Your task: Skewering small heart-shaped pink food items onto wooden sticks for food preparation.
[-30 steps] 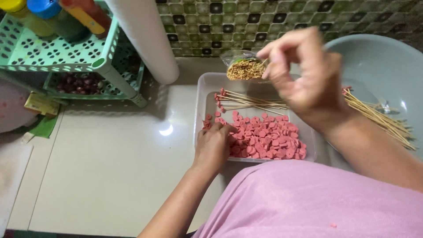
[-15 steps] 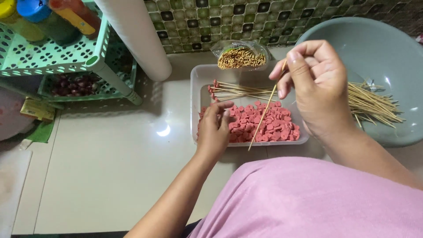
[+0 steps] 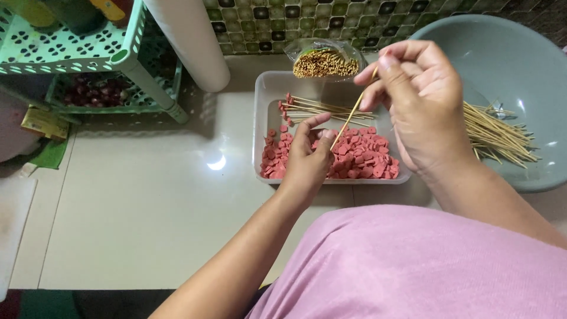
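We see our right hand (image 3: 422, 109) raised over the clear plastic tray (image 3: 263, 106), its fingers (image 3: 390, 71) pinched narrow around the upper end of one bamboo skewer (image 3: 349, 118). The skewer slants down and to the left, its lower tip meeting our left hand (image 3: 307, 156). That hand rests in the tray on the heap of pink sausage slices (image 3: 366, 159), thumb and forefinger closed together at the skewer's tip; whether a slice sits between them we cannot tell.

The tray stands on the pale tiled floor (image 3: 136, 218), close to the tiled wall (image 3: 260, 23). Along its far side lie several skewers with pink pieces on their ends (image 3: 319, 108). Just beyond the tray, against the wall, is a bundle of skewers in a clear bag (image 3: 325, 62), ends toward us.

To the right, touching the tray's corner, sits a grey-green basin (image 3: 508, 53) holding a loose pile of bare skewers (image 3: 499, 136). At the far left corner stands a green plastic rack (image 3: 88, 53), beside a white pipe (image 3: 189, 41).
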